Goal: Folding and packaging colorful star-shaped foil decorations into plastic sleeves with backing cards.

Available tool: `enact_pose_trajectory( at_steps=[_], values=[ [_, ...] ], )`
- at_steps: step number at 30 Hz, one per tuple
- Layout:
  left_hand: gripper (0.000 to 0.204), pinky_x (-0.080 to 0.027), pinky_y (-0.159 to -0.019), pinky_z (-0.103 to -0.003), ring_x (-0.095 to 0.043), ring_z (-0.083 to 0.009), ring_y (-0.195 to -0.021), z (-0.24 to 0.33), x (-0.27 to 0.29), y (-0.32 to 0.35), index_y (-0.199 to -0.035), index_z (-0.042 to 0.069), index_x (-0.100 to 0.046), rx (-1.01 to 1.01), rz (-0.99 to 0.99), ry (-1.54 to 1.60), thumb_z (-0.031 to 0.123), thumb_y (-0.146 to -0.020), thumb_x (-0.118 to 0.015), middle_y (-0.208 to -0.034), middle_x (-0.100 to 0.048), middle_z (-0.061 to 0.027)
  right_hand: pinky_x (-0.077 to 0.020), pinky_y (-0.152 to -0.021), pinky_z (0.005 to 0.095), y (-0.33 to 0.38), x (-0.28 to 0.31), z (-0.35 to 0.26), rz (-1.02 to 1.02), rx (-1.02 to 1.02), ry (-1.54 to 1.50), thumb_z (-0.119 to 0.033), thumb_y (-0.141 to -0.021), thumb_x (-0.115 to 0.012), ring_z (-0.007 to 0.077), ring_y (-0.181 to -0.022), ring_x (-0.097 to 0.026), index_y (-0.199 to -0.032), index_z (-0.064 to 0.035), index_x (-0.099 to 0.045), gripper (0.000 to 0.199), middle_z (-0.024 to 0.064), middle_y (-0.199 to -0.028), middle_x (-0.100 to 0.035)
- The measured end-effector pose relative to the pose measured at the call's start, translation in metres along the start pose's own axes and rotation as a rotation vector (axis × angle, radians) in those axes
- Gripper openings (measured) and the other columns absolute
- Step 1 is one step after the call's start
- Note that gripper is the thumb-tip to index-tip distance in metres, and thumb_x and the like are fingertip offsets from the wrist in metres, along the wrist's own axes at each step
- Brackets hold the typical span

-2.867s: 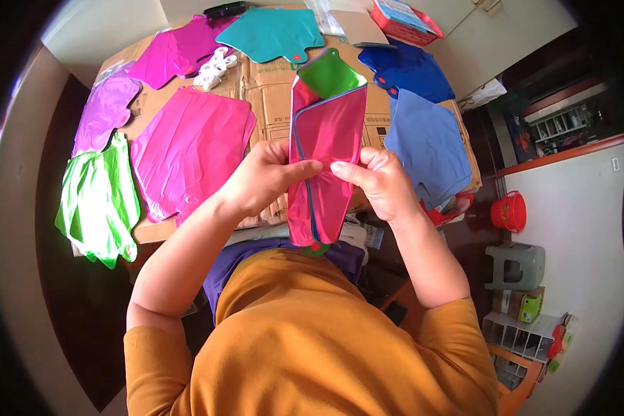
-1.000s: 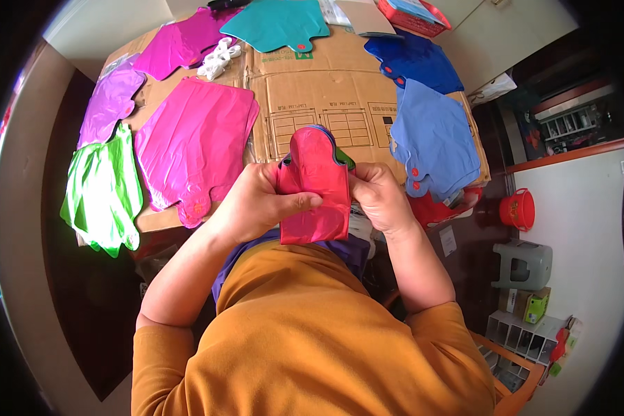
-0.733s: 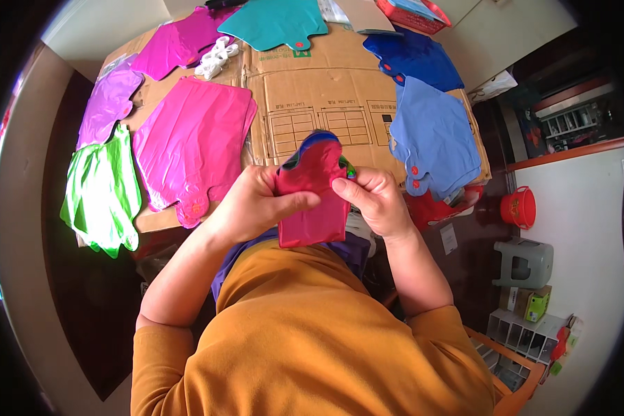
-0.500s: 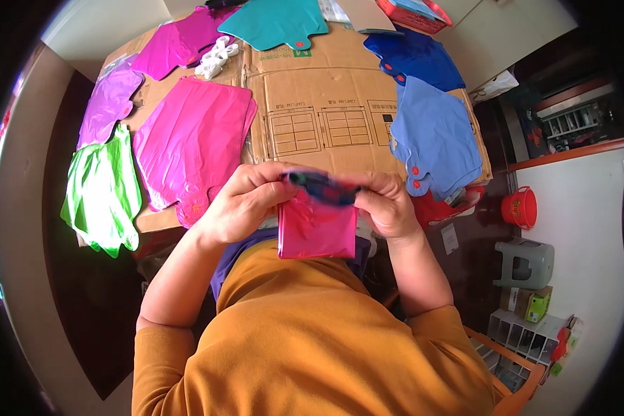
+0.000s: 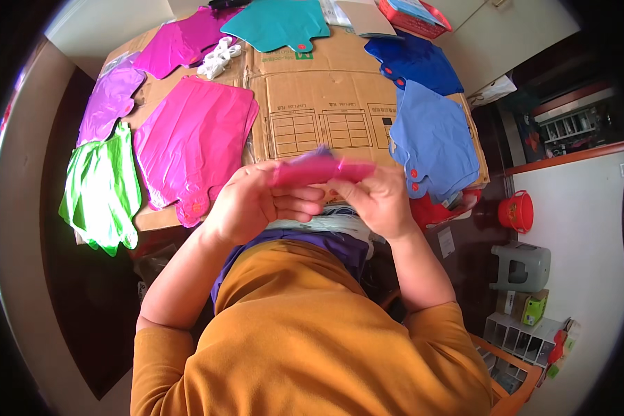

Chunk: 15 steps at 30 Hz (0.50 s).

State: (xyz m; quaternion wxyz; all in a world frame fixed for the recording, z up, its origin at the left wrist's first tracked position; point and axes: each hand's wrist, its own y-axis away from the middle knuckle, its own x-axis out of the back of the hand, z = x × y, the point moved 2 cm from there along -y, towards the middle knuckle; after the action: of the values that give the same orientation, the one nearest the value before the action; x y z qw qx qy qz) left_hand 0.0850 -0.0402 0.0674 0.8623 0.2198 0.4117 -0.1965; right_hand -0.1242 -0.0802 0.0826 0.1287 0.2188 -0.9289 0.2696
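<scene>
A right hand grips a folded, shiny pink film bundle near the brown, cardboard-covered surface, its left end at the left hand, whose grip is unclear.

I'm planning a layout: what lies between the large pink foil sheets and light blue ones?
Between the pink foil sheets and light blue sheets, the head view shows printed cardboard, partly hidden by the left hand, right hand and pink foil bundle.

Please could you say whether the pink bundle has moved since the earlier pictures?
Yes, upward in the view: the pink bundle hung down past the near edge of the cardboard; now, though blurred, it shows above that edge.
</scene>
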Motion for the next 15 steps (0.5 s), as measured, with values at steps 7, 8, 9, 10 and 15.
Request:
enact_pose_trajectory(
  at_steps=[7, 8, 9, 10, 15],
  values=[
    [0.033, -0.058, -0.07, -0.027, -0.069, -0.0164, -0.08, -0.006, 0.006, -0.004, -0.105, -0.006, -0.062, -0.202, 0.45, -0.534, 0.025, -0.095, -0.062, -0.088, -0.069, -0.0108, -0.0527, -0.067, 0.0235, 0.011, -0.019, 0.012, -0.036, -0.651, -0.648, -0.014, -0.089, -0.069, 0.0102, -0.072, -0.066, -0.1, 0.0004, -0.069, 0.018, 0.0052, -0.086, -0.07],
    [0.026, -0.059, -0.069, -0.03, -0.07, -0.0209, -0.08, -0.007, 0.003, -0.003, -0.102, -0.006, -0.064, -0.238, 0.454, -0.496, 0.018, -0.098, -0.056, -0.09, -0.07, -0.0138, -0.0529, -0.067, 0.0236, 0.011, -0.019, 0.011, -0.033, -0.641, -0.666, -0.015, -0.089, -0.069, 0.0106, -0.072, -0.066, -0.101, 0.0004, -0.068, 0.02, 0.0055, -0.086, -0.07],
    [0.025, -0.059, -0.069, -0.03, -0.07, -0.0204, -0.08, -0.006, 0.003, -0.003, -0.103, -0.006, -0.064, -0.262, 0.441, -0.546, 0.017, -0.097, -0.057, -0.09, -0.07, -0.0132, -0.0531, -0.067, 0.0237, 0.011, -0.019, 0.011, -0.03, -0.63, -0.684, -0.017, -0.089, -0.069, 0.011, -0.072, -0.066, -0.102, 0.0004, -0.068, 0.022, 0.0058, -0.086, -0.07],
    [0.025, -0.059, -0.069, -0.03, -0.07, -0.0198, -0.081, -0.005, 0.003, -0.003, -0.103, -0.006, -0.064, -0.286, 0.427, -0.596, 0.017, -0.097, -0.058, -0.09, -0.07, -0.0125, -0.0534, -0.066, 0.0241, 0.01, -0.016, 0.01, -0.053, -0.664, -0.691, -0.019, -0.089, -0.069, 0.0116, -0.072, -0.066, -0.102, 0.0006, -0.068, 0.024, 0.0062, -0.086, -0.07],
    [0.022, -0.06, -0.071, -0.032, -0.069, -0.0183, -0.081, 0.0, -0.004, -0.005, -0.104, -0.006, -0.064, -0.341, 0.381, -0.709, 0.014, -0.096, -0.059, -0.092, -0.069, -0.0103, -0.0546, -0.064, 0.0262, 0.006, 0.0, 0.019, -0.236, -0.827, -0.705, -0.027, -0.09, -0.068, 0.0142, -0.071, -0.067, -0.101, 0.0013, -0.068, 0.031, 0.0083, -0.084, -0.071]
  ],
)
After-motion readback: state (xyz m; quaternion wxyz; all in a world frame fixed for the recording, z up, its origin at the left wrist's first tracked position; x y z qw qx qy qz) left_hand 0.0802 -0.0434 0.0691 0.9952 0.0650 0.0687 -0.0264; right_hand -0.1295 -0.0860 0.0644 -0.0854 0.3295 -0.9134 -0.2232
